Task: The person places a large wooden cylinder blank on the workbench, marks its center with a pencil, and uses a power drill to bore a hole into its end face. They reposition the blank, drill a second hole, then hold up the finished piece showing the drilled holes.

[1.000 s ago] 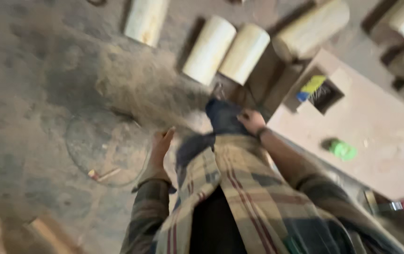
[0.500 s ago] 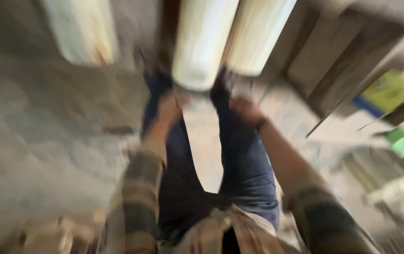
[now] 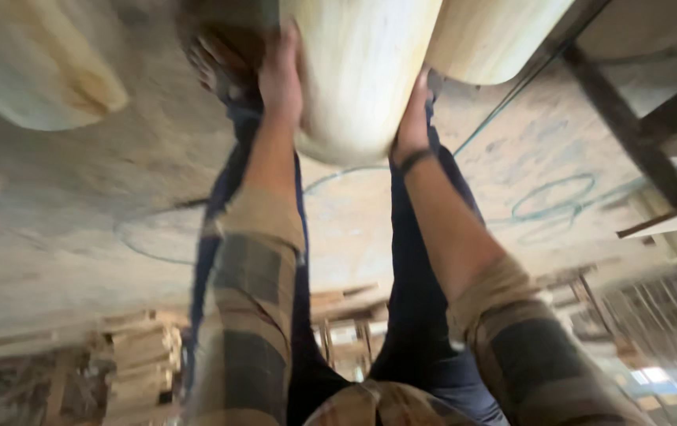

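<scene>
A pale, peeled round log [image 3: 358, 71] lies on the dusty floor right in front of me, its near end between my hands. My left hand [image 3: 279, 75] presses flat against its left side, and my right hand [image 3: 413, 118], with a dark band at the wrist, grips its right side. Both arms in rolled plaid sleeves reach down past my dark trousers. My sandalled foot [image 3: 216, 59] shows just left of the left hand.
A second pale log [image 3: 496, 35] lies touching the held one on the right, and a third [image 3: 31, 67] lies at the far left. A dark wooden frame [image 3: 630, 118] stands at right. Scrap wood pieces [image 3: 141, 355] pile up behind my legs.
I have bent much lower over the logs. Both hands moved from my knees onto the two sides of the middle log's near end.
</scene>
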